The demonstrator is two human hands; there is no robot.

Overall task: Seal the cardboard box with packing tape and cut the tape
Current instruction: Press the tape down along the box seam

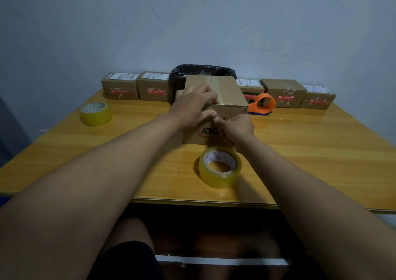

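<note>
Mid-table, toward the far edge, the cardboard box (215, 106) sits under both hands. Left hand (194, 106) fingers press together on the lid; right hand (237, 127) pinches something unclear against the front face, perhaps tape, which might wrinkle if tugged.

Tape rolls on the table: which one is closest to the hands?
The clear tape roll lying flat just in front of the cardboard box, under the right hand. The other roll sits far off near the table's left edge.

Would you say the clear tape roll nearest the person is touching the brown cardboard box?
Apart: the head view shows bare wooden table between the clear tape roll and the brown cardboard box.
</note>
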